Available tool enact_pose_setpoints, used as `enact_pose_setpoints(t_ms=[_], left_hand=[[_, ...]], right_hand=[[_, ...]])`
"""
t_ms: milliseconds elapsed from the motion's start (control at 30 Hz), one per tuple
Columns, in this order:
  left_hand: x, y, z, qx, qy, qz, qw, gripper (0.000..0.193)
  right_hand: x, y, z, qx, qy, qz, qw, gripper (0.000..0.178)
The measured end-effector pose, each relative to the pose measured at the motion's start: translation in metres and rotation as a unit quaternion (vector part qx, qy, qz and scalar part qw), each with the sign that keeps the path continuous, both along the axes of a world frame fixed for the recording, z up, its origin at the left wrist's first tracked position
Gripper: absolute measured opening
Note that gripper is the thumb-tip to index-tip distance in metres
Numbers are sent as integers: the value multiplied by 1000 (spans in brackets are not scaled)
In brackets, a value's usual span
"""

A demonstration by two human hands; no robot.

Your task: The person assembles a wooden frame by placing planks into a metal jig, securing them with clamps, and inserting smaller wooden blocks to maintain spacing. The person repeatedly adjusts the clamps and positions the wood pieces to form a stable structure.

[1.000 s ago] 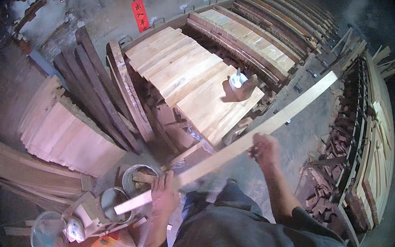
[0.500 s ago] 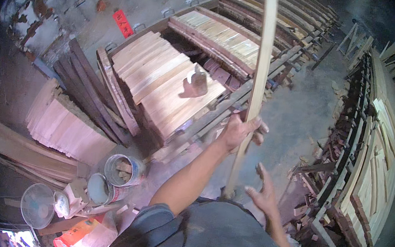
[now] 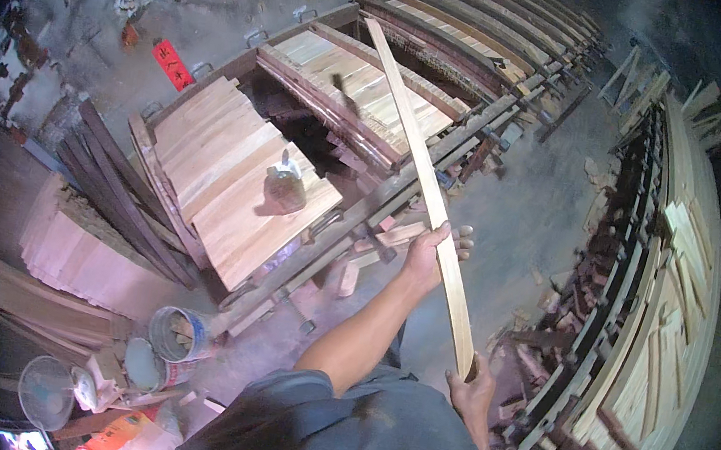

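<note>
Holding a long pale wooden strip (image 3: 424,172) in front of the body, the worker has both hands on it. The left hand (image 3: 426,258) grips partway along, thumb laid over the near face and fingers reaching round to the other side; the right hand (image 3: 472,390) closes on the near end, between thumb and fingers. The strip's long axis slants away from the worker and to the left — from the right hand, past the left, toward the clamping frame (image 3: 373,198). Its far end is free of any hand and overlaps the row of boards (image 3: 361,74) in the frame; whether it touches them cannot be told from here. The right hand is nearer the worker's body, the left nearer the frame and the closer panel of edge-to-edge boards (image 3: 213,175), on which a small dark vessel (image 3: 284,190) stands. Away to the right lies a stack of pale planks (image 3: 629,384), well apart from the strip.

Writing: a red paper slip (image 3: 171,65) on the wall bears bold dark characters. On the floor at lower left, a pail (image 3: 201,330) carries coloured printing and an orange-and-white bag (image 3: 114,436) shows pale marks — both too small to make out. No lettering shows on the strip.
</note>
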State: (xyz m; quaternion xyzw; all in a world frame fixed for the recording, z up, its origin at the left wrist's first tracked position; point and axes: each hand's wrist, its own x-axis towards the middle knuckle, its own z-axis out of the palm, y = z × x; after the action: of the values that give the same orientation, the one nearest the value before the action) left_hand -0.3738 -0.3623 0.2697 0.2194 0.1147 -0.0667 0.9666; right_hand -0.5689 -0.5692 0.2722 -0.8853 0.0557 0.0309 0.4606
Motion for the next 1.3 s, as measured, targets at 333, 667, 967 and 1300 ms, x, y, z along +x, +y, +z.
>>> enact_pose_setpoints(t_ms=[333,667,967,1300], left_hand=[[62,31,-84,437,-25,-222,871,65],[141,67,-79,588,117,-35,800,54],[193,-13,-99,527,297,176,776,41],[250,-89,-71,530,376,188,737,51]], right_hand=[[399,38,13,-189,-51,126,972,46],[706,158,-5,-287,-47,252,923,42],[826,193,-67,-285,2,351,892,62],[869,195,-86,-297,48,448,842,71]])
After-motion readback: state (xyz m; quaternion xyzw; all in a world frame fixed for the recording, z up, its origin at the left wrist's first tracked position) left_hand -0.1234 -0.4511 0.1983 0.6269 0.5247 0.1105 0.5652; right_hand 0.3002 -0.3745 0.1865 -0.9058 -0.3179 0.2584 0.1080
